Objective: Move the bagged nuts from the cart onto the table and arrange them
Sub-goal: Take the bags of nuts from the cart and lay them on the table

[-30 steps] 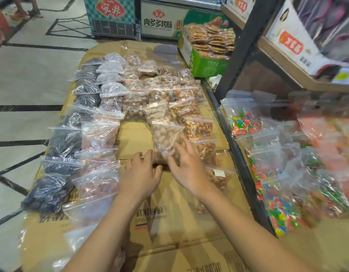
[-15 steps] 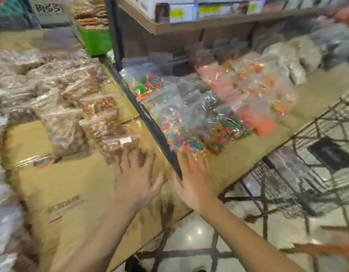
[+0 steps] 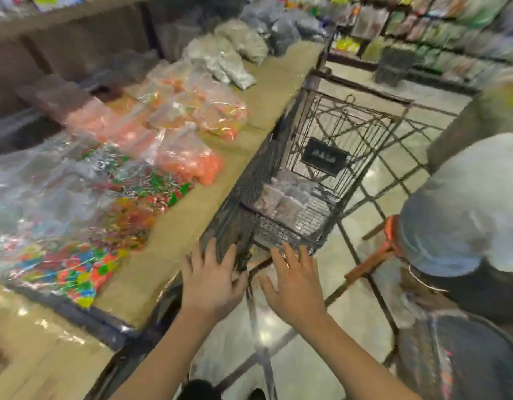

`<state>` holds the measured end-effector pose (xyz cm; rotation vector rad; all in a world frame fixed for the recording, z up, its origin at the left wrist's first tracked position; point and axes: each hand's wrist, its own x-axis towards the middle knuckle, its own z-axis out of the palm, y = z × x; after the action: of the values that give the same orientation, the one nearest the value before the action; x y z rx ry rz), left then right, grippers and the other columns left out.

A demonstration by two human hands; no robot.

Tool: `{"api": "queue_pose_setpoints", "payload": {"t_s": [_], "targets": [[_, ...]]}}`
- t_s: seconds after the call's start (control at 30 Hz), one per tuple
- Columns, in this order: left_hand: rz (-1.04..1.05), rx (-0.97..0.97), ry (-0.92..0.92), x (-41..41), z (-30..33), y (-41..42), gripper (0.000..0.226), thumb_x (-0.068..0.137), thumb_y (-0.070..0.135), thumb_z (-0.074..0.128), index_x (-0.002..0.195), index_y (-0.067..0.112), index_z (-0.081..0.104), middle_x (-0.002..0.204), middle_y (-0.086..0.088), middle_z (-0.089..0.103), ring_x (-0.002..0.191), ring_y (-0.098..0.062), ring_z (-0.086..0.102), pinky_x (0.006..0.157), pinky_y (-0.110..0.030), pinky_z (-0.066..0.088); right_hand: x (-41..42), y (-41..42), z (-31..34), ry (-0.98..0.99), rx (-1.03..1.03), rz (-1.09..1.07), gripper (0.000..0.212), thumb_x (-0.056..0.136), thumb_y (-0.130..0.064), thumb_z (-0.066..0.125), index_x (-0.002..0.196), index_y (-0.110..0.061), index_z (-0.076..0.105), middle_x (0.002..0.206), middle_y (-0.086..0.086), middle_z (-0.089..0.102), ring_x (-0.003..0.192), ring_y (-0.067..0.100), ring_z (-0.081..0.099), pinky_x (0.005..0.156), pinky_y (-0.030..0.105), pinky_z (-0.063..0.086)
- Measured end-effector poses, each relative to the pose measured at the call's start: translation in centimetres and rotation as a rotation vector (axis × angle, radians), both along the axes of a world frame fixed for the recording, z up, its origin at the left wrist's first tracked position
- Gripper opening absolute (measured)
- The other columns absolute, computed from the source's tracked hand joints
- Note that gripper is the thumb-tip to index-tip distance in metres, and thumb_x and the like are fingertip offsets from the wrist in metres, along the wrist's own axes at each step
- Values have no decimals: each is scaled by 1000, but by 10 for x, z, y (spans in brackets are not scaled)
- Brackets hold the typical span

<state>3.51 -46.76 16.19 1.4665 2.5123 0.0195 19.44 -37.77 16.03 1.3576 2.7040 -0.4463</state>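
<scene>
A few clear bags of brownish nuts (image 3: 281, 202) lie on the floor of a wire shopping cart (image 3: 330, 168) parked just beside the long table (image 3: 266, 90). Both hands are raised in front of the cart's near end, palms down and holding nothing: the left hand (image 3: 210, 280) has its fingers spread and straight, the right hand (image 3: 292, 280) likewise, neither plainly touching the wire. The cardboard-covered table carries bags of bright candy (image 3: 76, 255), orange sweets (image 3: 188, 163) and grey goods (image 3: 229, 62). Another person (image 3: 466, 215) bends low at right on a glossy tiled floor (image 3: 394, 157).
</scene>
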Motion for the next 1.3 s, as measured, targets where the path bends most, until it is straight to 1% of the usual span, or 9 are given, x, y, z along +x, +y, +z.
{"api": "queue_pose_setpoints", "payload": {"t_s": [0.23,0.5,0.67,0.8,0.87,1.07,1.13,1.2,1.3], "targets": [[-188,38,13,10,-22,101,62,85,60,47,128,19,69,135,-23,61,126,-53,52,97,-66,43,20,74,-15,14,-21,-164,71,102,-64,25,163,-28,23,173,6,15,159,40,4,127,57,3],[-280,-16,-9,-29,-64,252,66,97,60,42,153,26,39,161,-17,32,150,-46,20,120,-62,14,-12,191,-51,-22,-53,-242,81,95,-65,13,164,-22,18,171,11,19,157,42,9,127,58,11],[-308,-86,-30,-66,-103,346,55,93,53,51,136,19,57,143,-22,51,136,-49,40,110,-61,31,-36,278,-77,-93,-114,-285,66,103,-55,32,160,-24,24,167,13,26,155,42,15,126,56,13],[-328,-155,-90,-88,-126,408,48,90,46,53,123,12,63,121,-22,60,113,-41,54,93,-50,47,-56,339,-114,-142,-185,-311,71,99,-56,23,157,-17,30,161,15,37,150,42,28,124,56,23],[-318,-187,-127,-95,-142,433,51,94,45,44,130,11,56,125,-21,57,115,-39,52,95,-48,46,-63,365,-138,-159,-227,-347,81,92,-59,16,156,-13,31,157,17,43,146,41,36,121,54,29],[-108,-360,-346,-99,-217,494,47,103,32,42,148,20,34,160,-21,21,141,-38,34,114,-51,35,-81,427,-212,-161,-446,-465,74,101,-50,47,152,1,30,151,20,47,137,36,47,116,49,40],[-2,-373,-439,-99,-247,508,54,104,26,44,155,23,26,161,-19,21,126,-25,48,102,-32,47,-86,441,-242,-126,-572,-524,83,102,-50,51,156,4,20,148,21,50,131,36,54,108,49,49],[75,-317,-510,-97,-277,521,52,102,21,49,152,19,35,146,-17,43,94,-17,54,78,-24,52,-90,454,-280,-54,-668,-667,101,95,-63,56,159,-1,7,128,17,63,109,31,67,84,45,61],[231,-292,-531,-100,-318,535,48,101,22,57,145,11,44,146,-15,42,96,-16,52,75,-21,46,-94,466,-325,140,-773,-909,113,84,-78,56,163,-17,4,122,10,65,82,22,69,68,43,65]]}}
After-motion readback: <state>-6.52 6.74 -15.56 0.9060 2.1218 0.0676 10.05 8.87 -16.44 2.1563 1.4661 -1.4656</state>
